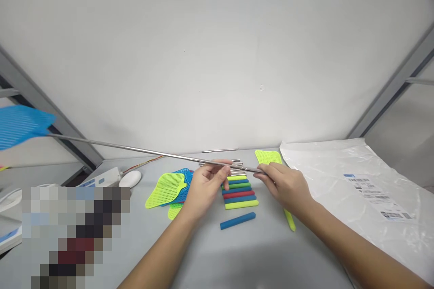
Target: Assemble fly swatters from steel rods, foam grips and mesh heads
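A fly swatter with a blue mesh head (23, 126) reaches across from the far left on a long thin metal rod (135, 148). My left hand (207, 186) is closed around the rod, thumb on top. Farther along, my right hand (286, 186) pinches the rod's bare end. Beneath the hands lies a row of coloured handles (239, 194), with metal rods (237, 162) partly hidden behind them. One blue handle (238, 221) lies separately in front. Left of my left hand are stacked swatter heads (166, 189), lime on top. Another lime swatter (267, 157) lies partly under my right hand.
A clear plastic bag (325, 167) with a printed label covers the table's right side. At left are a white power strip (103, 177) and a round white object (130, 179). A lone metal rod (220, 150) lies by the back wall. The lower left is pixelated.
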Tool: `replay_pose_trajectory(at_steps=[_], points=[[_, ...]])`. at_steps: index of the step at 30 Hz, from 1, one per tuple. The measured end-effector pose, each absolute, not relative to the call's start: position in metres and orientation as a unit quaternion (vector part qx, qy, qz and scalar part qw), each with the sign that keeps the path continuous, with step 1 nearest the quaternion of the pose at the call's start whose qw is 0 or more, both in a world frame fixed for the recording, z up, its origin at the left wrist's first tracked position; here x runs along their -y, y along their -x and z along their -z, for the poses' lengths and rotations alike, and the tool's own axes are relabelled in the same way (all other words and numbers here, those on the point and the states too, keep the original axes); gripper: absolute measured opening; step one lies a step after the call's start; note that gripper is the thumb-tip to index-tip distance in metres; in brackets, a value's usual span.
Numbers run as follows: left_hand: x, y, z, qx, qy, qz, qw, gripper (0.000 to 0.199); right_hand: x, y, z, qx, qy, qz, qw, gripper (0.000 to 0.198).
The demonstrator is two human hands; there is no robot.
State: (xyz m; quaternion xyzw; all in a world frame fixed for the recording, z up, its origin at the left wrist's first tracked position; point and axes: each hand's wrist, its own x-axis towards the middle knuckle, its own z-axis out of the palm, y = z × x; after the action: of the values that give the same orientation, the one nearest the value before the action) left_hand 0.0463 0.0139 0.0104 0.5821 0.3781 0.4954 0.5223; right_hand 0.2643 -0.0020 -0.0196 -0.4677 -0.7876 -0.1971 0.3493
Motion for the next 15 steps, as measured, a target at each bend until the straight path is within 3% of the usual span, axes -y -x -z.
replay_pose_trajectory(at_steps=[7, 15], points=[[-0.009, -0.048, 0.0, -0.381, -0.605, -0.466, 0.521, 0.025, 0.006, -0.26, 0.025, 0.808, 0.45, 0.197, 0.324, 0.018], [-0.021, -0.032, -0.001, -0.39, -0.513, -0.558, 0.524, 0.042, 0.0, -0.27, 0.025, 0.8, 0.464, 0.192, 0.329, 0.019]])
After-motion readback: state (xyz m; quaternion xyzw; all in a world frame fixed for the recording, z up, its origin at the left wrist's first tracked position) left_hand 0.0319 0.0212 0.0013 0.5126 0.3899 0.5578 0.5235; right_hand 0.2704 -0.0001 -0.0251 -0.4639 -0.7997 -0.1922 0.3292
